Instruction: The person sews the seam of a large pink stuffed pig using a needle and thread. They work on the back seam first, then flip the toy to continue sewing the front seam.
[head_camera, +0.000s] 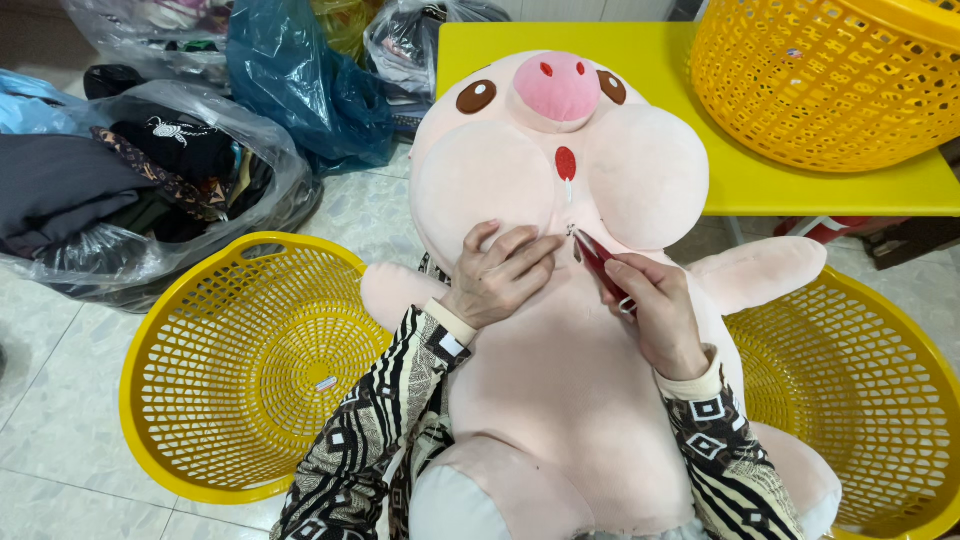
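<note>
A big pale pink plush pig (560, 390) lies on my lap, face up, its head resting against the yellow table. My left hand (497, 275) presses flat on the pig's chest just below the chin, fingers spread toward the seam. My right hand (655, 315) grips small red-handled scissors (598, 262), whose tips point at the seam under the pig's red mouth, close to my left fingertips. Both sleeves are black-and-cream patterned.
Yellow plastic baskets stand on the tiled floor at left (250, 370) and right (860, 380); a third (830, 80) sits on the yellow table (760, 185). Plastic bags of clothes (150, 190) are piled at upper left, with a blue bag (300, 80) behind.
</note>
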